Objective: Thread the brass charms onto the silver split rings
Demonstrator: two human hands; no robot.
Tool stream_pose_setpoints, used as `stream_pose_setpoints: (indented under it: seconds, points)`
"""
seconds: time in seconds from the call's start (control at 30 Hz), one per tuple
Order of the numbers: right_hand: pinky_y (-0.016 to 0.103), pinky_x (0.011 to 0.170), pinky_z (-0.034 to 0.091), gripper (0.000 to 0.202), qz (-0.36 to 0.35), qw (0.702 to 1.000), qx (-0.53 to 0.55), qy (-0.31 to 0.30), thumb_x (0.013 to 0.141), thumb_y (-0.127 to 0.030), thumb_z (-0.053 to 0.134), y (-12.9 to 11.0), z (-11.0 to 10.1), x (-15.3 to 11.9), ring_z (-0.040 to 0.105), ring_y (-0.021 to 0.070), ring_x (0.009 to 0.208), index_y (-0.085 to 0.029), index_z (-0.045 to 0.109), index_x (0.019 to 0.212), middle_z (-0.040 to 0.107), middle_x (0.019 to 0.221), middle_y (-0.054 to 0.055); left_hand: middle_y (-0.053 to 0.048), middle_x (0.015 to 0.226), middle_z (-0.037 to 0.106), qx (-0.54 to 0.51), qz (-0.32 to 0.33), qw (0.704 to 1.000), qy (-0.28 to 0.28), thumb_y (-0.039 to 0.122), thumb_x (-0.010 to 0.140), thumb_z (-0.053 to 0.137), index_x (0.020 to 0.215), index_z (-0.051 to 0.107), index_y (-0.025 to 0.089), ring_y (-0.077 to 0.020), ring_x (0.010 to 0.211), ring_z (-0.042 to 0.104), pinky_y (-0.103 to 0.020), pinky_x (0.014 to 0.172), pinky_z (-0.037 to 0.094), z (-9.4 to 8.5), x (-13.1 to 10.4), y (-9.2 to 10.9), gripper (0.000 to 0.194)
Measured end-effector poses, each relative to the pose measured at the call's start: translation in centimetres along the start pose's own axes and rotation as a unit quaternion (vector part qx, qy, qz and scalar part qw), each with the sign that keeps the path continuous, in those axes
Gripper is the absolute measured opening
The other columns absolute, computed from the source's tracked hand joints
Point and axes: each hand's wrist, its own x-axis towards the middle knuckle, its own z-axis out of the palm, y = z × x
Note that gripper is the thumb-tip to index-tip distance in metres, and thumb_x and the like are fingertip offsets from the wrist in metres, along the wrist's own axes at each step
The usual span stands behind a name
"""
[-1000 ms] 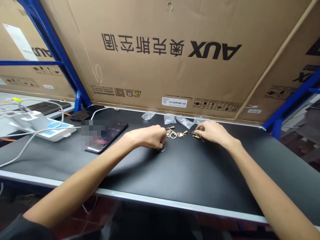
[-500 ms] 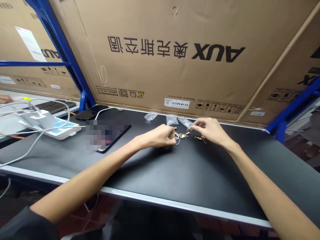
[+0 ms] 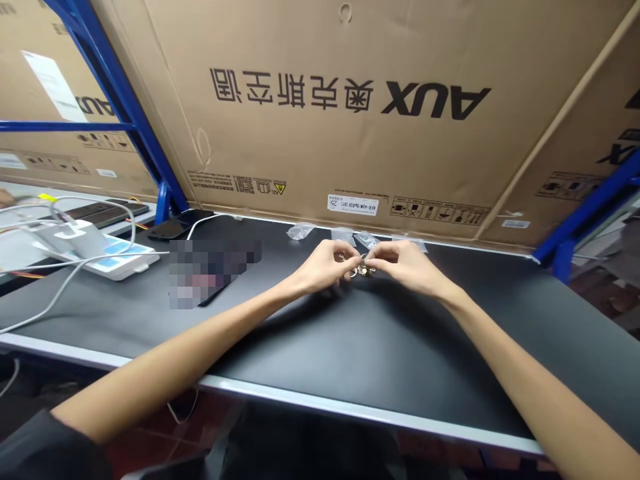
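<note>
My left hand (image 3: 330, 265) is closed in a pinch on a thin pale ring or cord at the middle of the black table (image 3: 320, 347). Close beside it on the right, my right hand (image 3: 400, 265) pinches something too small to make out. Small gold-coloured metal pieces (image 3: 365, 271) show between the fingertips of both hands. Just behind the hands lie small clear plastic bags (image 3: 367, 240), and another plastic bag (image 3: 301, 231) rests a little to the left.
A partly blurred tablet (image 3: 215, 293), a dark phone (image 3: 173, 227) and a white power strip (image 3: 123, 261) with cables are on the left. Large cardboard boxes (image 3: 320, 147) and blue frame posts (image 3: 145, 143) stand behind. Part of another person's hand (image 3: 6, 197) shows far left.
My right hand has moved left, and its fingertips now nearly meet those of my left hand over the metal pieces. A plastic bag behind my right hand has come into view.
</note>
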Motion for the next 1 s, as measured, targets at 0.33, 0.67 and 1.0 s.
stream_pose_setpoints:
  seconds: [0.33, 0.67, 1.0]
  points:
    - [0.032, 0.075, 0.05, 0.024, -0.022, 1.0, -0.006, 0.013, 0.086, -0.038, 0.061, 0.0, -0.2, 0.1, 0.065, 0.0184, 0.074, -0.017, 0.07, 0.08, 0.072, 0.079, 0.003, -0.007, 0.082, 0.066, -0.149, -0.021, 0.986, -0.073, 0.041, 0.085, 0.065, 0.092, 0.071, 0.01, -0.0144, 0.074, 0.063, -0.018, 0.052, 0.045, -0.6, 0.2, -0.7, 0.032]
    - [0.029, 0.073, 0.051, 0.022, -0.025, 0.999, -0.018, 0.008, 0.088, -0.036, 0.061, -0.2, -0.2, 0.0, 0.067, 0.0171, 0.073, -0.018, 0.071, 0.082, 0.073, 0.076, 0.002, -0.008, 0.076, 0.068, -0.12, 0.026, 0.992, -0.039, 0.041, 0.085, 0.065, 0.084, 0.072, 0.009, -0.0165, 0.071, 0.063, -0.021, 0.049, 0.05, -0.2, 0.4, -0.9, 0.032]
    - [0.03, 0.073, 0.05, 0.019, -0.028, 0.988, -0.094, 0.12, 0.088, -0.034, 0.061, -0.2, 0.7, 0.3, 0.069, 0.019, 0.077, -0.02, 0.072, 0.081, 0.076, 0.085, 0.003, -0.01, 0.108, 0.067, -0.066, 0.063, 0.995, 0.048, 0.026, 0.079, 0.064, 0.077, 0.063, 0.012, -0.0174, 0.085, 0.066, -0.023, 0.057, 0.058, 0.8, 0.0, -1.2, 0.014]
